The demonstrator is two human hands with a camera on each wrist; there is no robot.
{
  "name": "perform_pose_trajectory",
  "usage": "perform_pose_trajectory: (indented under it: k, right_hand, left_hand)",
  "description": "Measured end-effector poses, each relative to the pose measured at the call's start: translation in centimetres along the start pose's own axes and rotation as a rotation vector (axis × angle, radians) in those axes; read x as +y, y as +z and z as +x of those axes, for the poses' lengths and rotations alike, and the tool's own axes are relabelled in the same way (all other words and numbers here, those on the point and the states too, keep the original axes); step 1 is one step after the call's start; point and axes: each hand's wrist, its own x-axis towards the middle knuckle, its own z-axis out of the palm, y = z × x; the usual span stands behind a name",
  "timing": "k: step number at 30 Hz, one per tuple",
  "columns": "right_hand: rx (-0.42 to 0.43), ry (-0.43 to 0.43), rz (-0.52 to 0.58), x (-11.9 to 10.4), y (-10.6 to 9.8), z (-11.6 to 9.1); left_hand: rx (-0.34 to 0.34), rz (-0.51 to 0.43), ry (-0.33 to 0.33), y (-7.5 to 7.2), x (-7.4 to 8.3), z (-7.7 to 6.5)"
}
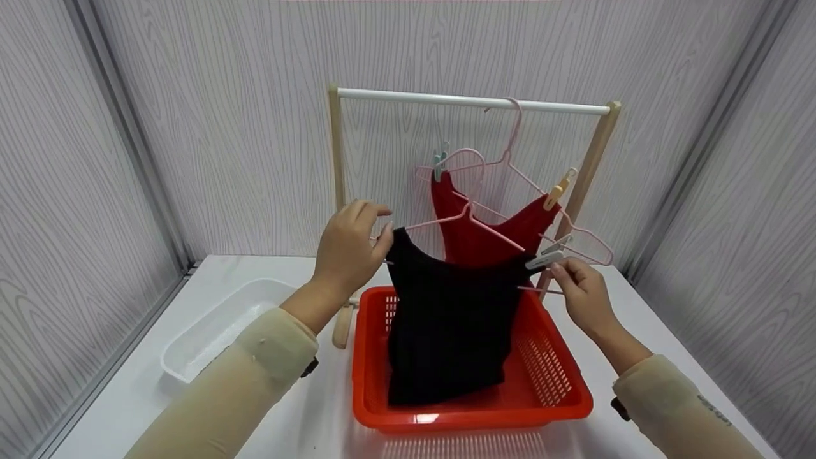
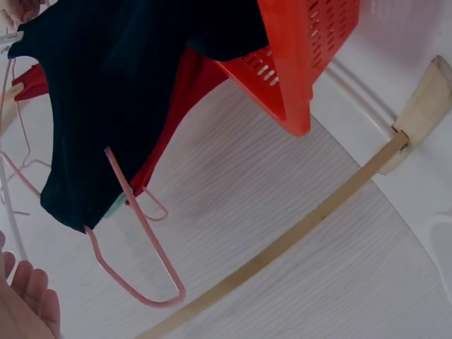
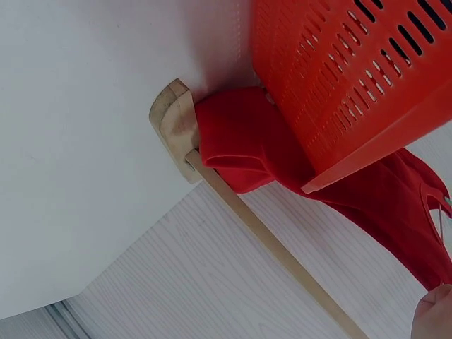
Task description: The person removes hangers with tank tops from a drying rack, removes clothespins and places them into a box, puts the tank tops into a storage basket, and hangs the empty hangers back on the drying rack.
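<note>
A black sleeveless top (image 1: 452,319) hangs on a pink hanger (image 1: 440,221) over the red basket. A pale clothespin (image 1: 546,259) clips its right strap to the hanger. My right hand (image 1: 585,296) pinches the hanger's right end beside this clothespin; the exact fingertip contact is partly hidden. My left hand (image 1: 352,245) is by the hanger's left end, fingers loosely extended. In the left wrist view, that hand (image 2: 28,300) is apart from the bare hanger loop (image 2: 169,300). Behind hangs a red garment (image 1: 468,236) on another pink hanger (image 1: 514,127), hooked over the rail.
The white rail (image 1: 414,97) stands on wooden posts (image 1: 593,159). A green clothespin (image 1: 438,167) and a yellow one (image 1: 556,193) grip the red garment. The red basket (image 1: 472,421) stands in front, a white tray (image 1: 185,331) to its left. Pale walls enclose the table.
</note>
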Motion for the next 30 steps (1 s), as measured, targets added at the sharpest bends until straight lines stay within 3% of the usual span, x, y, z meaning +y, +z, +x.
perform_pose_trajectory:
  k: [12, 21, 30]
  right_hand:
    - [-0.002, -0.021, -0.024, -4.3, -0.1, -0.3]
    - [0.014, -0.065, -0.039, -4.3, -0.1, -0.1]
    - [-0.018, -0.043, 0.001, -4.1, 0.1, -0.2]
  left_hand:
    - [-0.021, -0.067, 0.061, 2.5, 3.8, 1.1]
    - [-0.032, -0.077, 0.138, 4.4, 6.8, 2.3]
    - [-0.071, -0.048, 0.179, 6.0, 9.2, 3.1]
